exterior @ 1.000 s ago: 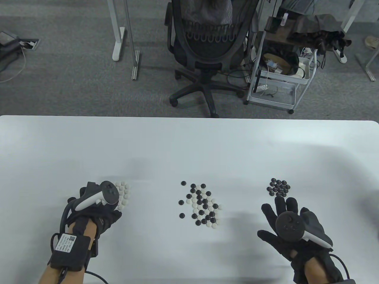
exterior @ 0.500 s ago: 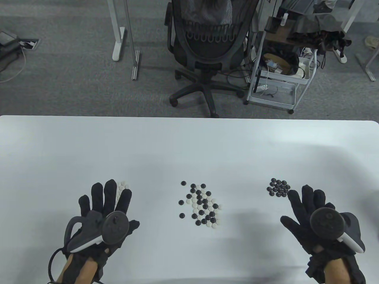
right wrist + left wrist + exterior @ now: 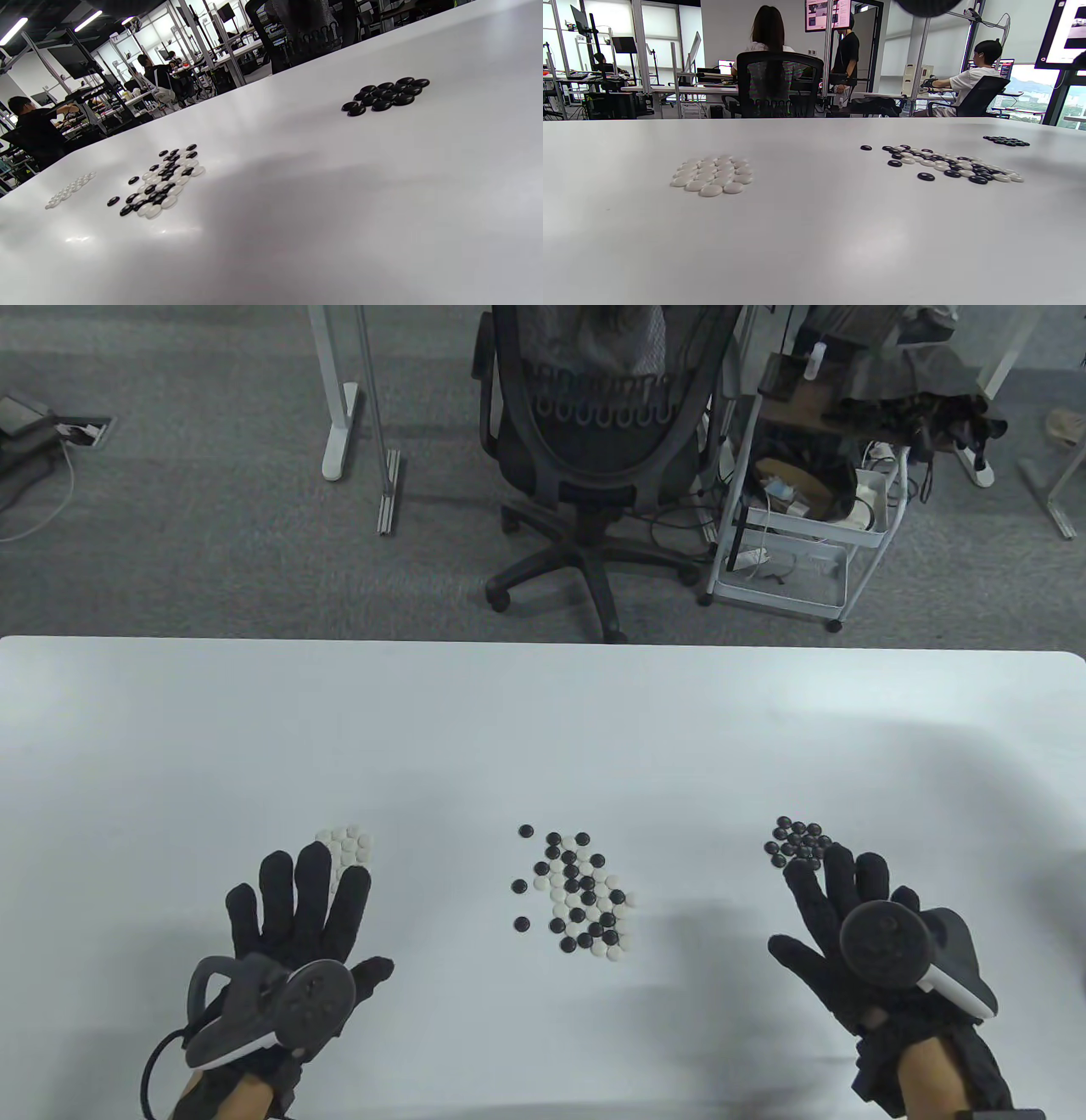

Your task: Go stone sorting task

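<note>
Both hands flat, fingers straight and spread, holding nothing. Left hand [image 3: 297, 925] now pulled nearer, fingertips just short of the white pile [image 3: 348, 845], which 0.5 s ago lay half hidden under those fingers and 1.0 s ago under a curled hand; pile now mostly uncovered, tight cluster at near left of the table [image 3: 543, 712]. Right hand [image 3: 857, 933] shifted left, fingertips at the near edge of the black pile [image 3: 797, 841] at right; contact not certain. Mixed pile [image 3: 577, 899] in the centre unchanged across all 3 frames, blacks and whites interleaved, 3 blacks stray on its left side. Reads as a pause between deposits: 2 sorted piles started, bulk of sorting left. Likely next: reach back to centre.
</note>
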